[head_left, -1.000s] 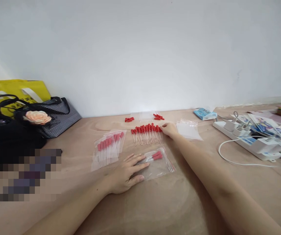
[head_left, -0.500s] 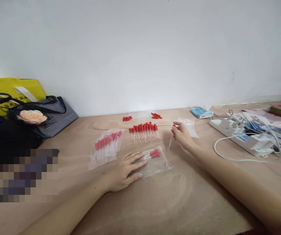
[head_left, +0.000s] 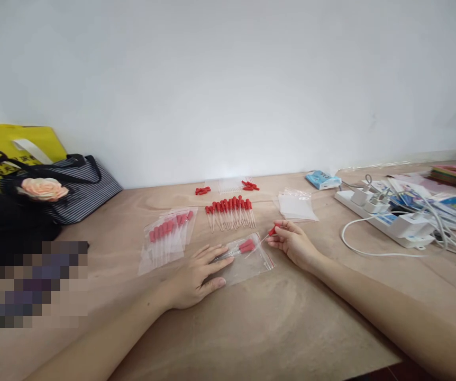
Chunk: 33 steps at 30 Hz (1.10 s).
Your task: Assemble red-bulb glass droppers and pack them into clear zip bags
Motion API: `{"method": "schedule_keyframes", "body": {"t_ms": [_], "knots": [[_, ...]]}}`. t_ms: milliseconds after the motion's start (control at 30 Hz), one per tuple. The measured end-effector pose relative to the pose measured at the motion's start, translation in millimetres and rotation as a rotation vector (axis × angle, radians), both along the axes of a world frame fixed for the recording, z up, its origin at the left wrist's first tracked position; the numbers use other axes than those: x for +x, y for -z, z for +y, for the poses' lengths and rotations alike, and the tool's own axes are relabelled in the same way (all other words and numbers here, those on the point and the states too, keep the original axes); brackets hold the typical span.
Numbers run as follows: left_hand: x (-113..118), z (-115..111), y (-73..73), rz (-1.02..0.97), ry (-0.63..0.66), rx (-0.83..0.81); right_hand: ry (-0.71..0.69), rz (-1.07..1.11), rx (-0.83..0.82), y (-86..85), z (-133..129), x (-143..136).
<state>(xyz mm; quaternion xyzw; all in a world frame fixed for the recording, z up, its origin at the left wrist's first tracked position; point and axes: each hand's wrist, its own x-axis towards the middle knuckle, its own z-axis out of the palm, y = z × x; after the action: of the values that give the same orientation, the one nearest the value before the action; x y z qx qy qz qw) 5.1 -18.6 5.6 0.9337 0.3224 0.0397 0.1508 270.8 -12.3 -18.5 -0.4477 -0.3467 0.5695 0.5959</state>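
My left hand [head_left: 202, 275] lies flat, fingers spread, on the left part of a clear zip bag [head_left: 247, 269]. Inside that bag are red-bulbed droppers [head_left: 247, 245]. At the bag's right end, my right hand [head_left: 291, 243] pinches another dropper by its red bulb [head_left: 274, 229], with the thin tip pointing left at the bag's opening. A row of several loose droppers [head_left: 231, 211] lies behind the bag. To the left are overlapping bags with red-bulbed droppers inside [head_left: 166, 238].
Bags without droppers [head_left: 297, 205] lie behind my right hand. Small red bulb piles [head_left: 202, 190] sit near the wall. On the right are a blue packet [head_left: 323, 180], a power strip [head_left: 386, 222] and cables. A striped bag [head_left: 89, 196] stands left.
My right hand has moved down and left toward the zip bag, and its dropper has tilted from steep to nearly level. My left hand stays on the bag.
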Motion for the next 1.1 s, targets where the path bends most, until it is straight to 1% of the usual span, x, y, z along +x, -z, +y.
{"method": "schedule_keyframes", "body": {"t_ms": [67,133,200,233,300,367,433,533,633,700,733,833,867,900,933,967,1000,1100], "knots": [[0.6,-0.2,-0.2,0.008,0.005,0.004,-0.143,-0.068,0.021,1.0,-5.3,0.8],[1.2,-0.2,-0.4,0.006,0.012,0.008,-0.261,-0.213,0.052,2.0,-7.9,2.1],[1.6,0.1,-0.3,-0.002,0.015,0.013,-0.349,-0.385,0.088,1.6,-8.4,2.9],[1.7,0.3,-0.1,-0.004,0.014,0.016,-0.395,-0.465,0.126,0.6,-8.2,3.1],[1.7,0.8,0.6,-0.003,0.013,0.018,-0.478,-0.598,0.255,-1.7,-7.1,3.1],[1.3,1.0,1.2,-0.003,0.015,0.015,-0.522,-0.697,0.363,-2.6,-5.3,2.8],[0.9,1.0,1.5,-0.009,0.018,0.011,-0.500,-0.754,0.342,-0.7,-2.6,1.7],[0.8,1.0,1.0,-0.012,0.027,0.020,-0.402,-0.752,0.247,5.0,1.2,-3.0],[1.2,1.0,0.2,-0.015,0.051,0.039,-0.280,-0.788,0.275,8.0,2.4,-9.2],[1.3,0.8,0.0,-0.019,0.057,0.041,-0.240,-0.830,0.295,8.0,2.5,-10.8],[1.2,0.7,0.1,-0.020,0.053,0.038,-0.252,-0.834,0.304,7.6,3.1,-10.2],[0.3,0.2,0.7,-0.020,0.022,0.021,-0.379,-0.801,0.308,5.5,11.9,-3.0],[-0.1,0.0,0.9,-0.019,0.014,0.018,-0.379,-0.809,0.287,4.5,18.1,0.3],[-0.4,-0.2,1.0,-0.018,0.010,0.016,-0.343,-0.831,0.256,3.3,26.1,3.3],[-0.6,-0.3,1.1,-0.016,0.009,0.015,-0.259,-0.866,0.215,2.1,35.8,5.8],[-0.7,-0.4,1.0,-0.015,0.010,0.016,-0.132,-0.913,0.169,0.8,46.9,7.2],[-0.7,-0.5,0.9,-0.014,0.011,0.018,-0.050,-0.936,0.151,-0.3,59.0,7.4],[-0.2,-0.7,0.3,-0.008,0.007,0.022,0.083,-0.960,0.127,-1.9,96.0,1.0]]}}
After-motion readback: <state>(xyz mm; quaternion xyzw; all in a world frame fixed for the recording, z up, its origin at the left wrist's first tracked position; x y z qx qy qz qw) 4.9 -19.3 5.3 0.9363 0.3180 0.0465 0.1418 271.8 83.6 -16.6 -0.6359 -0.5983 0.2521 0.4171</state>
